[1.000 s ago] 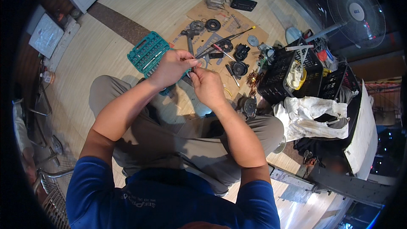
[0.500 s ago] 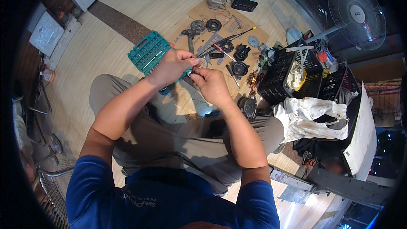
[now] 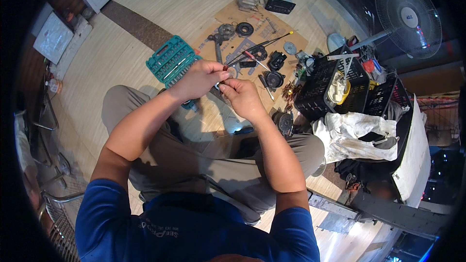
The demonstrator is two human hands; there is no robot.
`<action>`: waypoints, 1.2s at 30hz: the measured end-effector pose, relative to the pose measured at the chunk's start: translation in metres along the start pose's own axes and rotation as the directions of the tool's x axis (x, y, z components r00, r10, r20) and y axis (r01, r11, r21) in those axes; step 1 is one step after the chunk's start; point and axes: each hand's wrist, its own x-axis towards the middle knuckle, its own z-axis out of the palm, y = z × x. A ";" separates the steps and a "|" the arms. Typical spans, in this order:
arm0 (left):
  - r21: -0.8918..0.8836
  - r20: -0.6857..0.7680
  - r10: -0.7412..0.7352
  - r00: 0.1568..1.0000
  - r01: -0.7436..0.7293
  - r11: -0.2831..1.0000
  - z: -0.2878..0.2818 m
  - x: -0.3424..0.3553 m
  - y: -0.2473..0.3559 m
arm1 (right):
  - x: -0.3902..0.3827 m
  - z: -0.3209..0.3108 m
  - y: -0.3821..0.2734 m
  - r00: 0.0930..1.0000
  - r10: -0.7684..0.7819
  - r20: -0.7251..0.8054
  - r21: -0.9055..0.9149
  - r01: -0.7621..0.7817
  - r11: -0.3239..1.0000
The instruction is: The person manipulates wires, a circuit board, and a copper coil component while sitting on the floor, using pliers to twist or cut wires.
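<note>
My left hand [image 3: 198, 78] and my right hand [image 3: 240, 97] meet in front of me, fingertips pinched close together. Between them is a small part with a reddish-brown bit and a pale bit showing; the fingers hide most of it. Beside my left hand lies an open green socket set [image 3: 162, 63], partly behind the wrist. Just beyond my hands, a sheet of cardboard [image 3: 272, 29] carries a red-handled screwdriver [image 3: 251, 55], a hammer [image 3: 218, 48], a black round housing [image 3: 274, 80] and other dismantled parts. A blue-handled screwdriver [image 3: 244, 130] lies on the floor nearer my lap.
Black plastic crates [image 3: 310, 94] stand at the right, with a stained white cloth [image 3: 335, 138] draped nearby. A standing fan [image 3: 408, 17] rises behind them. A car stereo [image 3: 280, 1] sits at the far side, and copper wire [image 3: 291, 92] lies near the crate.
My hands stay together and have shifted only slightly; the fingers have turned a little around the small part. The surrounding tools and parts look unmoved.
</note>
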 end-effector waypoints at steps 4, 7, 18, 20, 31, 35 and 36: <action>0.175 -0.091 0.029 0.995 -0.013 0.985 0.003 -0.003 0.003 | -0.005 0.004 -0.008 0.987 -0.141 -0.082 -0.311 0.109 0.944; 0.155 -0.158 0.023 0.987 0.001 0.988 0.006 -0.002 0.002 | -0.005 0.011 -0.011 0.964 -0.237 -0.120 -0.425 0.166 0.890; -0.234 -0.015 -0.068 0.998 0.062 0.970 0.006 0.004 -0.009 | 0.002 0.001 0.007 0.998 -0.042 -0.054 -0.014 0.041 0.999; -0.149 -0.027 -0.082 0.996 0.077 0.986 0.001 -0.001 -0.002 | 0.002 0.002 0.008 0.995 -0.056 -0.080 -0.084 0.050 0.995; -0.176 -0.018 -0.082 0.996 0.078 0.981 0.005 0.002 -0.011 | 0.000 0.005 0.005 0.995 -0.056 -0.080 -0.085 0.049 0.995; -0.219 0.027 -0.050 0.998 0.054 0.974 0.002 0.001 -0.010 | 0.003 0.004 0.007 0.999 0.049 -0.008 0.052 -0.049 0.997; -0.158 -0.020 -0.084 0.996 0.080 0.984 0.002 0.001 -0.009 | 0.003 0.004 0.007 0.999 0.049 -0.007 0.052 -0.049 0.997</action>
